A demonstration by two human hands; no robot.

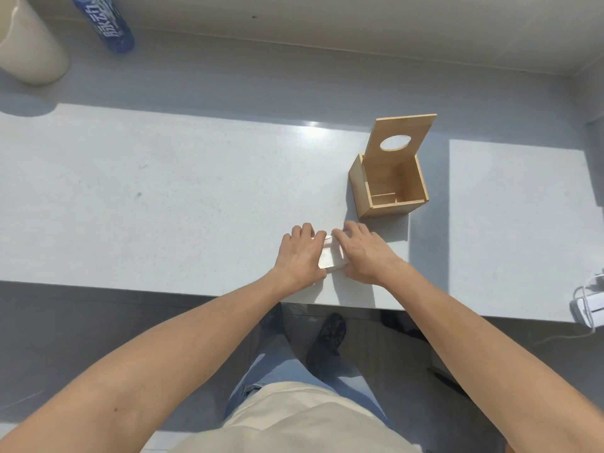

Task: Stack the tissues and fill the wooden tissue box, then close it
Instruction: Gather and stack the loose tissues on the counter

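Note:
A small white stack of tissues lies on the pale table near its front edge. My left hand presses its left side and my right hand presses its right side, so both grip the stack between them. Most of the stack is hidden under my fingers. Just beyond my right hand stands the wooden tissue box; its inside shows no tissues. Its lid, with an oval hole, is swung up and back.
A cream-coloured roll and a blue bottle stand at the far left. A white charger with a cable lies at the right edge. The table's front edge runs just below my wrists; my legs and a shoe show beneath.

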